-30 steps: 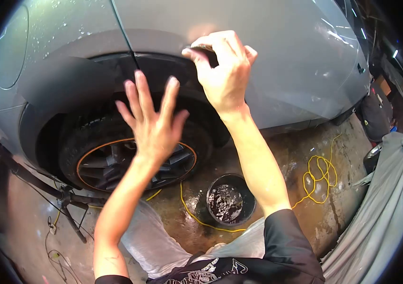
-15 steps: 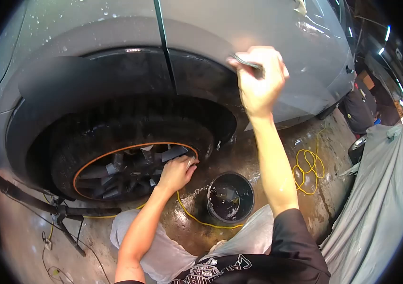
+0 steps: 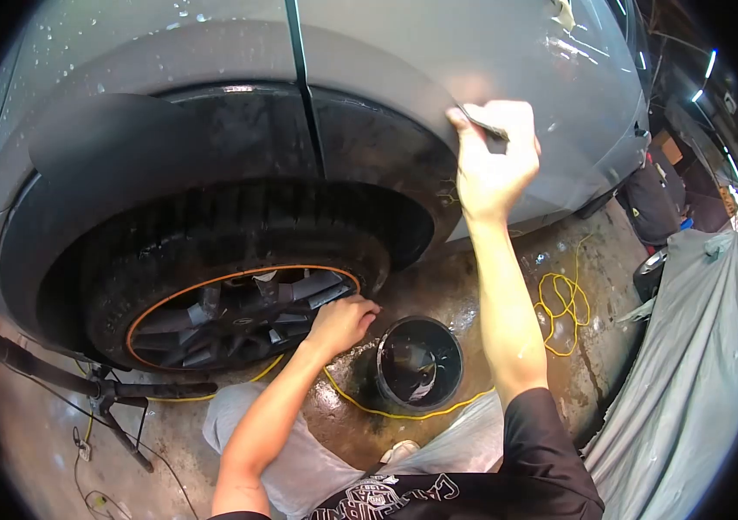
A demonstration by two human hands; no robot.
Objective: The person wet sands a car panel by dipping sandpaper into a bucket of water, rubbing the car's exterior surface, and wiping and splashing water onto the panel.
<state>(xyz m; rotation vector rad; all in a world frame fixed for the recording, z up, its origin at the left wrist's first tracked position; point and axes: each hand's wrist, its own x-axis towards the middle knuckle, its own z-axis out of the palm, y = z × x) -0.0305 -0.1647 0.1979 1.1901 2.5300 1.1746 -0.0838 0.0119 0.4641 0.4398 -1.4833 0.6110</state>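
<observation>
A thin, dark, flat tool [image 3: 483, 124], perhaps a blade or a small squeegee, is gripped in my right hand [image 3: 499, 165]. Its tip points up and left, by the upper edge of the dark wheel-arch trim [image 3: 378, 139] on the grey car body [image 3: 369, 43]. My left hand [image 3: 340, 328] is closed, with fingers curled, beside the right edge of the wheel [image 3: 243, 321], which has an orange ring. Whatever the left fingers hold, if anything, is hidden. A black bucket [image 3: 384, 381] with dark liquid and floating bits stands on the floor below the hands.
A yellow cord [image 3: 412, 416] runs beside the bucket, and more of it lies coiled at right. At lower left, a black stand [image 3: 105, 394] has legs near the wheel. A grey cloth [image 3: 689, 347] drapes down on the right. The floor [image 3: 334, 394] looks wet.
My right hand has moved slightly right and down with the thin tool. My left hand has shifted a little right, away from the rim. The view has shifted slightly.
</observation>
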